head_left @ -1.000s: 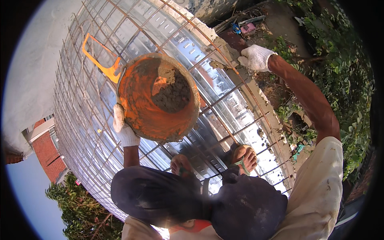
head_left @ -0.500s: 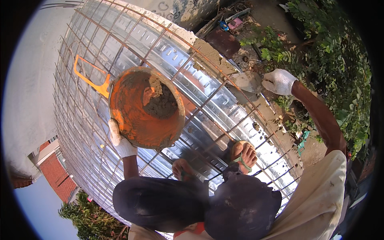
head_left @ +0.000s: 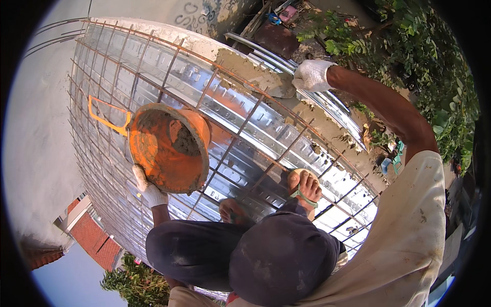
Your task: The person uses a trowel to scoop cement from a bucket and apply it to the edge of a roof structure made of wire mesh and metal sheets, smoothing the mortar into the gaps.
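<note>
In its white knitted glove, my left hand (head_left: 148, 188) grips the lower left rim of an orange bucket (head_left: 169, 171). The bucket leans over on the steel bar mesh (head_left: 170, 70), and grey mortar (head_left: 186, 142) lies inside it. Over by the roof edge, my gloved right hand (head_left: 313, 75) is closed round a trowel (head_left: 275, 85); its handle is hidden by the fist. The trowel blade lies against a strip of wet mortar (head_left: 232, 65) along that edge.
Shiny metal decking (head_left: 279, 132) lies under the mesh, with my sandalled feet (head_left: 305, 187) on it. An orange hacksaw-like frame (head_left: 123, 129) rests left of the bucket. Beyond the edge are metal strips (head_left: 335, 113), leafy branches (head_left: 424, 56) and the ground below.
My right hand and the trowel have moved left and farther away along the edge. The bucket has tipped to the left in my left hand's grip, showing its outer right side.
</note>
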Motion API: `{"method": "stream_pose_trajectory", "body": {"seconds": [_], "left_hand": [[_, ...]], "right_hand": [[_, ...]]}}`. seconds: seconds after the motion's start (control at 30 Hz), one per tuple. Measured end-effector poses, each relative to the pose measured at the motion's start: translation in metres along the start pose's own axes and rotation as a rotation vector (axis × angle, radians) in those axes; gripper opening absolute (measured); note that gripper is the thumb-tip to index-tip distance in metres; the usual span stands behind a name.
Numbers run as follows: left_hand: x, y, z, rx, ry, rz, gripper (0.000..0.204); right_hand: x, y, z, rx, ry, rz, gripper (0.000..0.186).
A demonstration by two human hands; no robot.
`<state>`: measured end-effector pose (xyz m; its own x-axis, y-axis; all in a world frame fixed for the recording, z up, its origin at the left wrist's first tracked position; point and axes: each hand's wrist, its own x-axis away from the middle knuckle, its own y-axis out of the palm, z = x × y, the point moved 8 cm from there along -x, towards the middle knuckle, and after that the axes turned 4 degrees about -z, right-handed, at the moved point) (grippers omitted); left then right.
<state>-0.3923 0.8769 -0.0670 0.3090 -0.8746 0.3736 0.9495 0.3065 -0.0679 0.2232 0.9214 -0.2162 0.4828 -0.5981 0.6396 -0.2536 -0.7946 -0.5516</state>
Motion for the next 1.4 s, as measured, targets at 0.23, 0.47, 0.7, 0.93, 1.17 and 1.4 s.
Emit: {"method": "stream_pose_trajectory", "body": {"seconds": [0.23, 0.47, 0.7, 0.93, 1.17, 1.4], "left_hand": [[0.033, 0.056, 0.013, 0.135, -0.160, -0.015, 0.052], [0.032, 0.050, 0.025, 0.198, -0.039, 0.043, 0.049], [0.036, 0.092, 0.108, -0.164, 0.201, 0.044, 0.049], [0.011, 0.119, 0.162, -0.401, 0.371, -0.002, 0.057], [-0.034, 0.138, 0.150, -0.565, 0.375, -0.193, 0.054], [-0.031, 0.140, 0.156, -0.598, 0.455, -0.403, 0.050]], "right_hand": [[0.101, 0.064, 0.033, 0.048, 0.181, -0.021, 0.041], [0.179, 0.096, 0.040, -0.033, 0.215, 0.242, 0.038], [0.254, 0.126, -0.007, -0.514, 0.122, 0.624, 0.026], [0.200, 0.042, -0.188, -0.385, 0.137, 0.695, 0.031], [0.063, -0.048, -0.308, 0.208, -0.059, 0.734, 0.022], [-0.033, -0.070, -0.364, 0.569, -0.026, 0.681, 0.023]]}}
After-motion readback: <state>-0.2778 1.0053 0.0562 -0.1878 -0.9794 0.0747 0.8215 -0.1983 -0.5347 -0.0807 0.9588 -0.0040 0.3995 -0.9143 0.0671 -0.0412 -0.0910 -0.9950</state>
